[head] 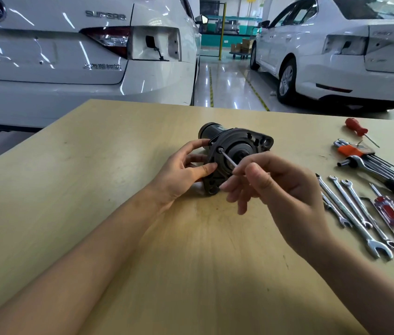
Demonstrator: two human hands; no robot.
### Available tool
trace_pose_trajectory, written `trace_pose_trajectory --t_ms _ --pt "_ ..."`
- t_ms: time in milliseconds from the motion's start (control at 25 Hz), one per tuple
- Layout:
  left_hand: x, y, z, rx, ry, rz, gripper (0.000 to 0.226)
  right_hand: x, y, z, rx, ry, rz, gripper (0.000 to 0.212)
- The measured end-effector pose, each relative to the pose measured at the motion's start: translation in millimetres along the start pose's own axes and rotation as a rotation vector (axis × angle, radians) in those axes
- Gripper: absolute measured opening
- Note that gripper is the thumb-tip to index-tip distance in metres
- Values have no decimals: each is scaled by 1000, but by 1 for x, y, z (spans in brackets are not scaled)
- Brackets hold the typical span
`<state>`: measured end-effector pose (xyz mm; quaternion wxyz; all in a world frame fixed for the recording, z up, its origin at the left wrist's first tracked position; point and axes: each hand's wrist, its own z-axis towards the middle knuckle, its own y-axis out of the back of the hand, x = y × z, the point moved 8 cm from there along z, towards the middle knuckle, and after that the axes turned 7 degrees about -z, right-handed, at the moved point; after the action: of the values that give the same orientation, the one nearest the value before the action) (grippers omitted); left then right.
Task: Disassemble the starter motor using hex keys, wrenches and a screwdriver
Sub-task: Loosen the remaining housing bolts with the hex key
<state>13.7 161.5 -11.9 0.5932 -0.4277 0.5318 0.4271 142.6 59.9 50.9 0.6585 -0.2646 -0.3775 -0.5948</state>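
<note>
I am holding the motor [234, 151] steady on the table [94, 165] with my left hand [181, 170], fingers curled round its flange. My right hand [271, 187] is pinching a hex key [227, 160], its tip seated in a bolt [220, 149] on the motor's face. To do this well, I am judging the key must sit fully and straight in the socket before turning, or it could round out. Only one holder is showing: the orange clip [348, 149] at right, carrying the remaining keys.
</note>
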Motion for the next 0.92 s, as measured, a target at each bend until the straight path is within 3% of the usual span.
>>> trace_pose_trajectory --t_ms 160,240,440,560,680,800,920 --pt "2 1 2 0 4 -3 47 -17 -6 4 69 -233 361 26" --pt "3 2 2 0 8 -5 47 -23 -9 4 94 -289 427 31" --pt "2 2 2 2 7 -9 46 -25 -3 7 73 -310 362 37" --pt "1 1 1 7 6 -9 46 -28 -2 5 89 -426 393 39" --pt "0 1 0 -5 2 2 46 -29 -6 0 126 -487 274 30" --pt "0 1 0 -7 4 0 46 -23 0 0 52 -429 66 20" --pt "-1 0 -1 -10 3 -4 46 -12 10 2 -50 -337 46 16"
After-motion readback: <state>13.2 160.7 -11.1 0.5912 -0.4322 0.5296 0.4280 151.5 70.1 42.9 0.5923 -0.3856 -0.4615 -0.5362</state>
